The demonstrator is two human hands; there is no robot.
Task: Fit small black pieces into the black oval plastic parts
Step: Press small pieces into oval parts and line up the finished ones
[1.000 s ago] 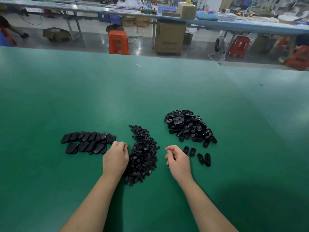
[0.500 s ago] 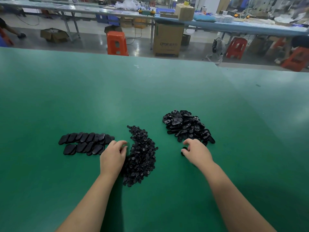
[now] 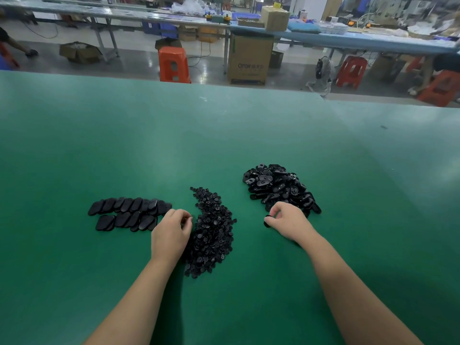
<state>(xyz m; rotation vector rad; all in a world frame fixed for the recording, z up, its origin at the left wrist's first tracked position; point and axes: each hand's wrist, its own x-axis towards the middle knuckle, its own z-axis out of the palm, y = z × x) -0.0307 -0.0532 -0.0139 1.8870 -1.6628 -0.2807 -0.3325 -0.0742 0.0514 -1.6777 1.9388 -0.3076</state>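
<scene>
While the right hand point(image 3: 288, 224) pinches one black oval part point(image 3: 267, 222) below the oval heap point(image 3: 278, 188) and the left hand point(image 3: 170, 235) curls narrowly beside the small-piece pile point(image 3: 212, 232), green table point(image 3: 174, 150) spreads toward orange stools point(image 3: 173, 64).

The right hand point(image 3: 288, 224) is covering the loose black oval plastic parts beneath it; its fingers point(image 3: 272, 218) are hiding most of a dark piece point(image 3: 266, 223).
</scene>
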